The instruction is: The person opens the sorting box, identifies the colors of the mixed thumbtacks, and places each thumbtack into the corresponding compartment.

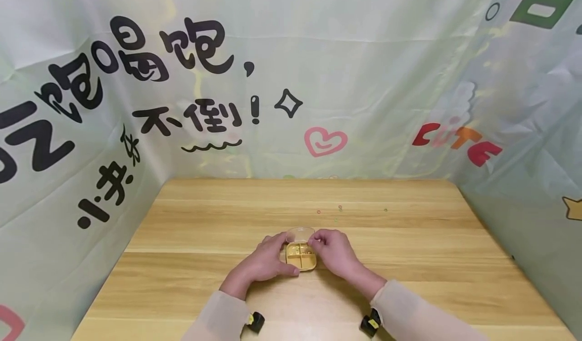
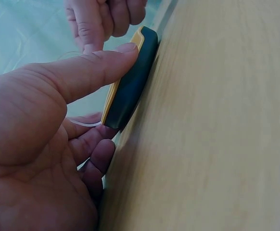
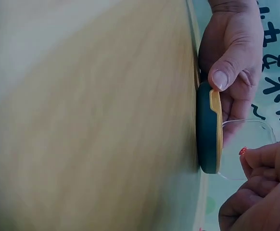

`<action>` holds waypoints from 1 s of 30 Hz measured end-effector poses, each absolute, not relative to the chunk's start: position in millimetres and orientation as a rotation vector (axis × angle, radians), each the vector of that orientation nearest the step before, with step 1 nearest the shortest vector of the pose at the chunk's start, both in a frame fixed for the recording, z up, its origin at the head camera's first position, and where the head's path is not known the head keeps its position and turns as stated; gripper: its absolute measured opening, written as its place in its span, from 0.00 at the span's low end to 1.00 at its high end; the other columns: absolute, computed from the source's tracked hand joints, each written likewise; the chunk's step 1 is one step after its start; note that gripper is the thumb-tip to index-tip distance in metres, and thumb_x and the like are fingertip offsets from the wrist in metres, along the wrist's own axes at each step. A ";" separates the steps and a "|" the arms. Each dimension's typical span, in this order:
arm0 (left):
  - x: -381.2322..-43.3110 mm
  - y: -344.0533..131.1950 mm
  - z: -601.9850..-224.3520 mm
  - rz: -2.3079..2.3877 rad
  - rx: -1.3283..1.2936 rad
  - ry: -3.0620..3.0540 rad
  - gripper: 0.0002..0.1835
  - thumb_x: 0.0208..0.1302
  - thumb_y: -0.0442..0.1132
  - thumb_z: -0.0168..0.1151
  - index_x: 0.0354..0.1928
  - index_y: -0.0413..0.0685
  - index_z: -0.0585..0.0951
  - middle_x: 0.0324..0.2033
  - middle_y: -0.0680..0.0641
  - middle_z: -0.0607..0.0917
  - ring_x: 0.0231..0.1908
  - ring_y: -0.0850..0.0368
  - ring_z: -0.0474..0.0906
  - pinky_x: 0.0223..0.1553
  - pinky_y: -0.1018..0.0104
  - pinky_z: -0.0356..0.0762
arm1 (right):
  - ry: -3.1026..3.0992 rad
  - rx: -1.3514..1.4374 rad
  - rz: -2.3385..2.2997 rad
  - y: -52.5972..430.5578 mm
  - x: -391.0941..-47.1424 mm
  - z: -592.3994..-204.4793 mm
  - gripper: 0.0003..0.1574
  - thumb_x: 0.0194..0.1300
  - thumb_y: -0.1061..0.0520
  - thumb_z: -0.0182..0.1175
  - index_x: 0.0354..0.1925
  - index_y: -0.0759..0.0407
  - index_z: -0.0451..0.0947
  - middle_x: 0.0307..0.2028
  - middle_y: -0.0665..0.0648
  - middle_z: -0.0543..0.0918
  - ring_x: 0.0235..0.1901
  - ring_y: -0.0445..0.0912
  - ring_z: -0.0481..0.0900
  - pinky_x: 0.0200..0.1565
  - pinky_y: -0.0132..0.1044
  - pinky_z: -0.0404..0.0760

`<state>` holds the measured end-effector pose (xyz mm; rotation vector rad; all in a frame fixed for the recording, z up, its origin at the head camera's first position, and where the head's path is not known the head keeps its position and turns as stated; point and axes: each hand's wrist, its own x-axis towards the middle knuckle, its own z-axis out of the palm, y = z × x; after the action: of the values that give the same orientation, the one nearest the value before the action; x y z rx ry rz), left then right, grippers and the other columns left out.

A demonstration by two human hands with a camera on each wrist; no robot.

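Mid-table, on pale wood (image 1: 409, 260): small yellow-lined case (image 1: 309, 263) with four compartments, dark green outside, clear lid (image 1: 300, 235) open on the far side. Left hand (image 1: 268, 260) at its left, thumb and fingers curled about the edge. Right hand (image 1: 335, 252) by the far right corner, fingertips pinched closed on a tiny red piece (image 3: 243, 151). Farther off, tiny rings (image 1: 340, 207) lie scattered.
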<state>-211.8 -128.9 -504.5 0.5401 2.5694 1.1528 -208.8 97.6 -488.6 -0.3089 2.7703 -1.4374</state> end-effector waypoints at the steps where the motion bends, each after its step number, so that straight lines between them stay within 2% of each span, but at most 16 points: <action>1: -212.0 -129.1 -504.7 1.150 0.536 2.570 0.46 0.52 0.56 0.83 0.71 0.50 0.73 0.62 0.48 0.81 0.60 0.49 0.70 0.64 0.42 0.70 | 2.811 -0.343 -1.379 97.5 -209.4 -488.2 0.06 0.72 0.61 0.66 0.36 0.57 0.88 0.23 0.48 0.82 0.21 0.39 0.70 0.25 0.32 0.71; 4: -212.9 -129.6 -505.3 1.151 0.536 2.570 0.46 0.52 0.55 0.83 0.71 0.50 0.73 0.61 0.48 0.82 0.60 0.49 0.70 0.63 0.42 0.71 | 2.944 -0.470 -1.164 97.4 -211.1 -487.7 0.05 0.71 0.59 0.67 0.36 0.54 0.88 0.20 0.44 0.80 0.18 0.37 0.69 0.23 0.32 0.70; 10: -213.0 -129.4 -505.6 1.159 0.526 2.565 0.46 0.51 0.55 0.83 0.71 0.49 0.73 0.60 0.48 0.82 0.59 0.50 0.70 0.63 0.45 0.70 | 3.172 -0.831 -0.743 97.6 -212.3 -488.1 0.03 0.67 0.58 0.72 0.34 0.51 0.90 0.30 0.46 0.90 0.30 0.38 0.85 0.36 0.36 0.84; 13: -212.2 -128.7 -504.3 1.168 0.531 2.561 0.46 0.51 0.54 0.83 0.71 0.48 0.73 0.61 0.48 0.82 0.59 0.50 0.70 0.63 0.45 0.70 | 3.218 -0.966 -0.590 97.6 -212.4 -488.3 0.03 0.66 0.59 0.73 0.33 0.51 0.90 0.29 0.46 0.90 0.31 0.40 0.88 0.36 0.38 0.86; 18: -211.7 -128.2 -503.1 1.169 0.535 2.556 0.46 0.51 0.54 0.83 0.71 0.49 0.73 0.60 0.49 0.82 0.59 0.50 0.69 0.63 0.45 0.69 | 3.249 -1.085 -0.387 97.0 -213.1 -486.9 0.08 0.64 0.59 0.74 0.28 0.50 0.86 0.24 0.45 0.86 0.25 0.40 0.84 0.30 0.37 0.84; 23: -212.8 -128.4 -503.8 1.168 0.539 2.563 0.46 0.51 0.55 0.83 0.71 0.49 0.73 0.60 0.49 0.82 0.59 0.51 0.70 0.63 0.46 0.69 | 3.277 -1.085 -0.252 95.0 -214.2 -487.5 0.12 0.62 0.58 0.74 0.25 0.50 0.82 0.21 0.47 0.84 0.20 0.40 0.79 0.24 0.39 0.81; 30: -212.9 -128.7 -505.2 1.173 0.537 2.562 0.46 0.50 0.54 0.83 0.70 0.49 0.74 0.60 0.49 0.82 0.60 0.50 0.70 0.64 0.44 0.69 | 3.288 -1.071 -0.243 96.0 -210.7 -487.4 0.15 0.63 0.61 0.72 0.23 0.51 0.79 0.19 0.46 0.80 0.17 0.38 0.73 0.21 0.35 0.76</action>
<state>-212.9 -128.7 -505.2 0.5375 2.5623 1.1733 -210.7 96.0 -487.4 -1.0705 3.2879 -0.2425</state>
